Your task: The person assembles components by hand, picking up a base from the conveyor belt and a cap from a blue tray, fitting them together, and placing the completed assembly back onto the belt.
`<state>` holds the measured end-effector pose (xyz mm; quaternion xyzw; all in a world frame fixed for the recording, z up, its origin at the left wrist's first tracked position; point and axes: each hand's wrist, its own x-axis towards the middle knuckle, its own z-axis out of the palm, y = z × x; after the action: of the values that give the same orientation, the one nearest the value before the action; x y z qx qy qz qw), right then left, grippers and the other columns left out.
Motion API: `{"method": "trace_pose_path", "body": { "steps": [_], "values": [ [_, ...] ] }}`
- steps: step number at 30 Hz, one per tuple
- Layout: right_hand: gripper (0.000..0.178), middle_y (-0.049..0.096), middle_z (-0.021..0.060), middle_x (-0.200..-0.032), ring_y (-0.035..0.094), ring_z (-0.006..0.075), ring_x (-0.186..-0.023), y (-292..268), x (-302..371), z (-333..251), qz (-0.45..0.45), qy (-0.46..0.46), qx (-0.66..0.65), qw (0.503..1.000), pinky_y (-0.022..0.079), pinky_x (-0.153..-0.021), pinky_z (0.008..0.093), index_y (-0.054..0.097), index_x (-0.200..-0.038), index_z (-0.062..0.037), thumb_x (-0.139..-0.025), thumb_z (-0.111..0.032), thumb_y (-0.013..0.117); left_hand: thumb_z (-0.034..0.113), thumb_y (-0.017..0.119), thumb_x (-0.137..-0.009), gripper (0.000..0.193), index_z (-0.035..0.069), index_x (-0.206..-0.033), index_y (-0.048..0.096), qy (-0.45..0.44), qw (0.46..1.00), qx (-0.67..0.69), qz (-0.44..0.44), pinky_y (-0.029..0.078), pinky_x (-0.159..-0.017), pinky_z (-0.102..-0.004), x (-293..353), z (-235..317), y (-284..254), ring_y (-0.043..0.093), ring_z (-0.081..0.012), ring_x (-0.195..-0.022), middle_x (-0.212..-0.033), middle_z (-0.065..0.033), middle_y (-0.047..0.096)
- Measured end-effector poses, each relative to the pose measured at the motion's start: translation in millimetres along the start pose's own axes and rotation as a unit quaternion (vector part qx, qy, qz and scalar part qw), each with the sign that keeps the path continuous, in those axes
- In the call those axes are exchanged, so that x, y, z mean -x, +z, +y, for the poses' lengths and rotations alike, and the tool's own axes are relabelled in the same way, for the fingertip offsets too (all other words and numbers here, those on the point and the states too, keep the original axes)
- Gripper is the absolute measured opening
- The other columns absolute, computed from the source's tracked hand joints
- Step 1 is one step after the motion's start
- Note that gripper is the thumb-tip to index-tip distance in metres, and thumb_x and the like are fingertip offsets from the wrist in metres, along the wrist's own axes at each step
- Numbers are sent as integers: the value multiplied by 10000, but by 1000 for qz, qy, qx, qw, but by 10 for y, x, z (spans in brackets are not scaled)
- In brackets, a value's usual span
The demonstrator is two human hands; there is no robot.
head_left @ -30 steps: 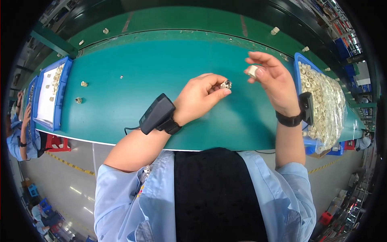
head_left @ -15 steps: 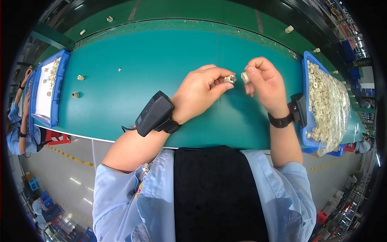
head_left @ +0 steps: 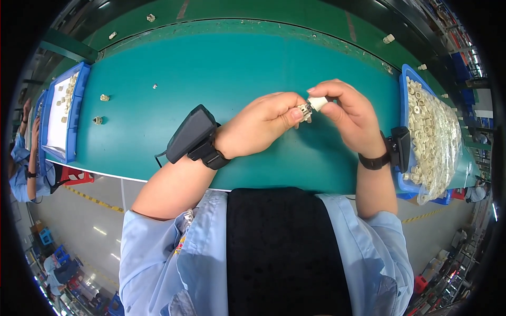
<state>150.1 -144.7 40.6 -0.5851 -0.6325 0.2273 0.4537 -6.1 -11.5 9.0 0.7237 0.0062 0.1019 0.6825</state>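
Observation:
My left hand (head_left: 266, 121) pinches a small cream plastic fitting (head_left: 303, 112) with metal parts, above the middle of the teal worktop (head_left: 211, 68). Between the thumb and forefinger of my right hand (head_left: 354, 109) is a cream cylindrical cap (head_left: 319, 103). The cap's left end meets the metal end of the fitting; whether it is seated cannot be made out. Both hands are closed, and my fingers hide part of each piece. Loose on the worktop to the left lie a cream fitting (head_left: 104, 97), another with a dark end (head_left: 97, 120) and a tiny metal piece (head_left: 155, 86).
At the right stands a blue tray (head_left: 405, 81) full of cream caps (head_left: 421, 113), partly under a clear plastic bag (head_left: 445, 150). A white-lined blue tray (head_left: 69, 150) holds several fittings at the left. Past the worktop's far edge, a green strip (head_left: 263, 11) carries scattered parts. Another person's arm (head_left: 32, 152) is far left.
My right hand has brought the cap left against the fitting, closing the gap between them. The cap has tilted, and my left hand has turned the fitting slightly.

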Motion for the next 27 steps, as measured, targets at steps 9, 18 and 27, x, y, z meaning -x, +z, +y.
{"method": "trace_pose_path", "body": {
  "steps": [9,18,27],
  "values": [
    [225,589,94,-934,557,184,-854,14,-7,-126,-5,6,-2,1000,431,-740,267,577,-1004,-15,-822,-144,604,428,378,-927,415,36,-908,515,-40,988,135,-65,412,-698,-240,46,-28,-19,484,-111,-748,-825,-30,533],
    [203,609,79,-828,584,182,-745,111,0,-139,4,-15,33,999,453,-649,269,603,-940,-23,-754,-87,653,375,371,-948,391,38,-865,551,-39,989,141,-32,412,-655,-223,16,-41,17,475,-84,-700,-765,6,533],
    [175,603,72,-756,553,132,-655,-136,-403,5,52,41,231,971,440,-589,238,611,-871,-12,-722,-101,637,329,428,-935,346,22,-826,548,2,984,30,176,402,-598,-247,-83,-151,23,463,-92,-663,-696,-5,516]
  ]
}}
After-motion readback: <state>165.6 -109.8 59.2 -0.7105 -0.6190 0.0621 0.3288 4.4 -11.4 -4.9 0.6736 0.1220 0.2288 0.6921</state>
